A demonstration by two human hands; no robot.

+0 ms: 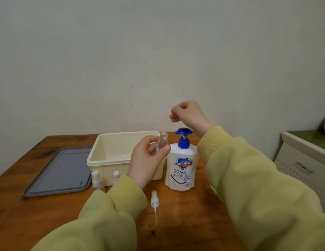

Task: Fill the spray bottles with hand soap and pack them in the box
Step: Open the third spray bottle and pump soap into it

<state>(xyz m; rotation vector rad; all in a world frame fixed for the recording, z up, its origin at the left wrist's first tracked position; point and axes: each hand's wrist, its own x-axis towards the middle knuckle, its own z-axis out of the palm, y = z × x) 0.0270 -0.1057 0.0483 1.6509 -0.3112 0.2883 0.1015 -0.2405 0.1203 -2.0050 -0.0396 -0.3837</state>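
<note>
My left hand (146,160) grips a small clear spray bottle (162,143) with its top off, its open neck held just left of the blue pump nozzle. The white hand soap bottle (181,167) with a blue pump (183,135) stands upright on the table. My right hand (188,114) hovers above the pump with fingers loosely curled, holding nothing. The removed spray head (154,203) with its dip tube lies on the table in front. Two more capped spray bottles (95,179) (116,176) stand in front of the cream box (111,160), which looks empty.
A grey lid (62,171) lies flat to the left of the box on the wooden table (185,223). A pale wall rises behind the table. At the right stands a cream drawer cabinet (303,160).
</note>
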